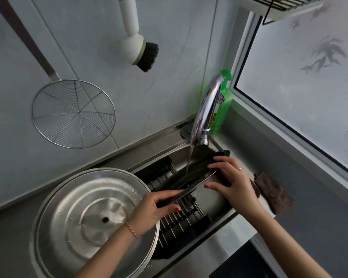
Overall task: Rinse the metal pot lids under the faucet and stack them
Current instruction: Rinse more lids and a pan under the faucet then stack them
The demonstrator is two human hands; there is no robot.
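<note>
A metal pot lid (pixel 189 179) is held tilted, nearly edge-on, over the sink (pixel 213 201), with a thin stream of water from the chrome faucet (pixel 206 109) falling onto it. My left hand (pixel 155 209) grips the lid's near edge, thumb on top. My right hand (pixel 231 183) holds its far edge, fingers curled over the rim. A large round metal lid (pixel 88 219) lies upside down on the counter at the left, partly under my left forearm.
A black-framed metal drain rack (pixel 181 219) spans the sink under the lid. A brown cloth (pixel 273 193) lies on the sink's right edge. A green detergent bottle (pixel 222 109) stands behind the faucet. A wire skimmer (pixel 73 113) and a brush (pixel 141 51) hang on the wall.
</note>
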